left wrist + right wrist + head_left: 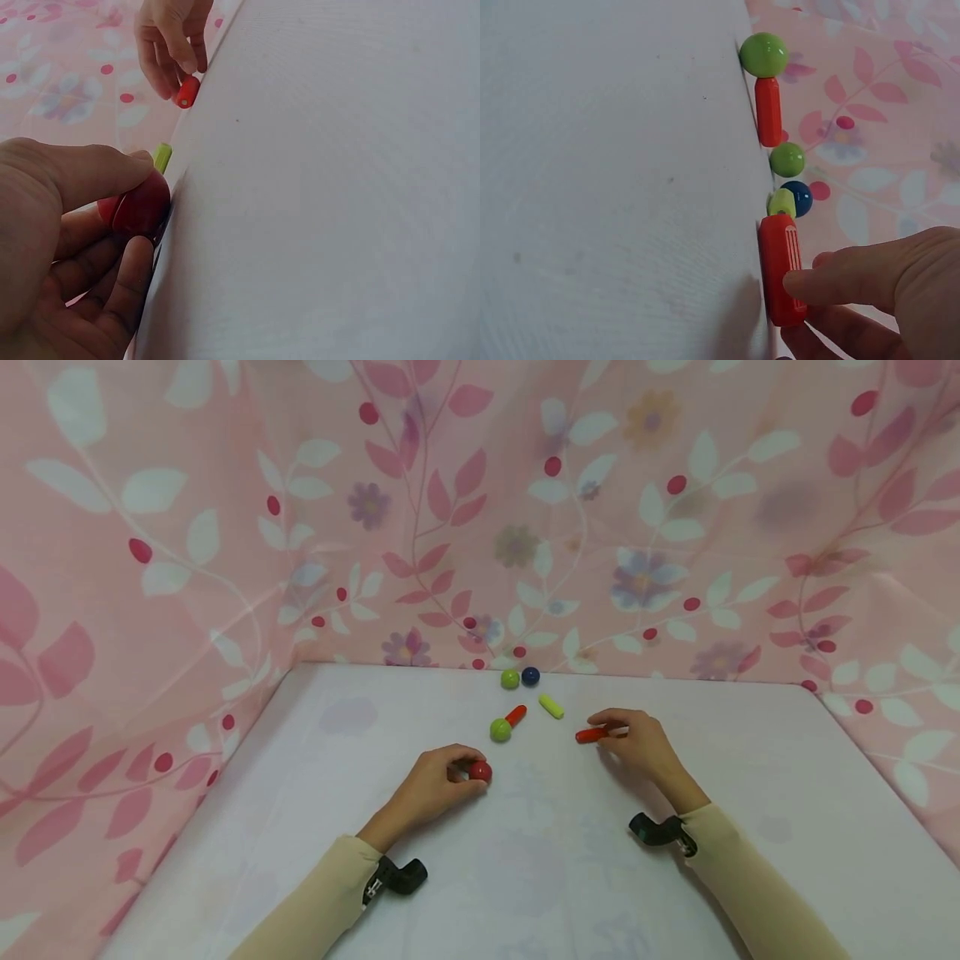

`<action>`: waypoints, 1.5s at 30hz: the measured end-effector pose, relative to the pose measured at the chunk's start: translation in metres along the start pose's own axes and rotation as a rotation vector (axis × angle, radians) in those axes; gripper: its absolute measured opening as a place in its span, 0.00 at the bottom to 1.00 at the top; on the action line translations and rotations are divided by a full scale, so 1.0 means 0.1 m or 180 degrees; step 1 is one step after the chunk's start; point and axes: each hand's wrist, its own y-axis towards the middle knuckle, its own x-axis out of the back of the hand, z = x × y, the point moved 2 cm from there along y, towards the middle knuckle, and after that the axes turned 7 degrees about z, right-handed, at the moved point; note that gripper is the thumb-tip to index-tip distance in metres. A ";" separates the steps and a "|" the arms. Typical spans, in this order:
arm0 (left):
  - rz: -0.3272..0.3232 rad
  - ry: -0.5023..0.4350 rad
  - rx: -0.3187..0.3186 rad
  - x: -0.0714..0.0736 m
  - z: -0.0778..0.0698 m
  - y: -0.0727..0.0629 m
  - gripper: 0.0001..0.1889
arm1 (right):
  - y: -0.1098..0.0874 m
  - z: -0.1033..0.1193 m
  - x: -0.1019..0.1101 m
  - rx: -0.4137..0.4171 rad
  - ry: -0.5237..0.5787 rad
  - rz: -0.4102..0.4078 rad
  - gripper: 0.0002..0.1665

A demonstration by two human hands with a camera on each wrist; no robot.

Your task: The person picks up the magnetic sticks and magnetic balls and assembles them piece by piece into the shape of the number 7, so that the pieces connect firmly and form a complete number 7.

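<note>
Toward the left of the table, my left hand [438,785] holds a glossy red ball [480,772] between thumb and curled fingers; the left wrist view shows a groove running round the ball [142,206]. My right hand [637,743] pinches a short red stick [592,736] close over the table. In the right wrist view the thumb lies along this stick [782,270], which has molded lines on its side. Between the hands and farther back, a green ball [500,730] sits at the end of another red stick [517,715].
A yellow-green stick [551,706] lies behind the right hand's stick. At the back edge a second green ball [510,679] sits beside a dark blue ball [531,676]. The white-covered table [525,877] meets a pink floral curtain [450,527] behind and at both sides.
</note>
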 end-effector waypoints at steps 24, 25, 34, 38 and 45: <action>-0.0001 -0.0005 -0.0007 -0.02 0.00 -0.01 0.17 | -0.03 -0.07 -0.03 0.0063 0.0032 -0.0173 0.15; 0.0000 -0.0007 -0.0005 -0.01 0.00 -0.01 0.17 | -0.03 -0.06 -0.03 0.0067 0.0022 -0.0185 0.14; -0.0015 -0.0007 0.0011 0.00 -0.01 -0.01 0.18 | -0.04 0.02 0.01 0.0100 0.0010 -0.0212 0.15; -0.0011 -0.0010 0.0015 0.00 -0.01 -0.01 0.18 | -0.05 0.04 0.01 0.0103 -0.0004 -0.0189 0.14; -0.0002 -0.0002 0.0008 -0.01 -0.01 -0.01 0.17 | -0.06 0.07 0.00 0.0124 0.0013 -0.0210 0.14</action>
